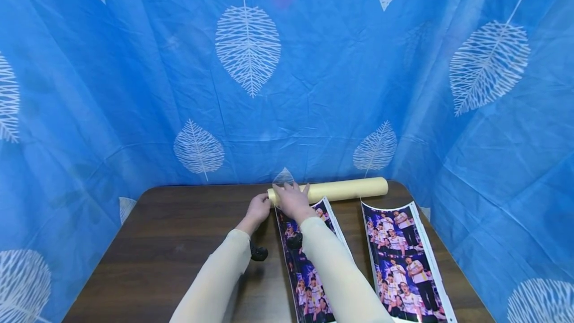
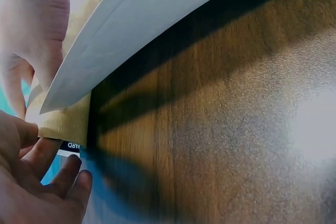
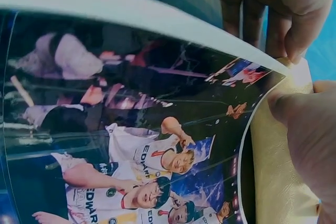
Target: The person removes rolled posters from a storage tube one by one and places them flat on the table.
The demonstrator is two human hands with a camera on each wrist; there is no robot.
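Observation:
A long pale-yellow paper tube (image 1: 345, 189) lies across the back of the table. At its left end, my left hand (image 1: 259, 208) pinches the rim with thumb and forefinger; the other fingers are bent below it. My right hand (image 1: 293, 202) grips the tube just beside that end, its thumb on the near side and fingers over the top. A glossy printed poster sheet (image 3: 157, 129) runs from the tube toward me, its corner lying against the tube by the right thumb. From the left wrist view, the sheet's plain back (image 2: 131, 30) curves up off the table.
Right of my arm, another printed strip (image 1: 403, 258) extends from the tube toward the front. Brown wood tabletop (image 1: 179, 253) spreads out on the left. A blue leaf-patterned curtain (image 1: 305, 88) hangs behind the table and on both sides.

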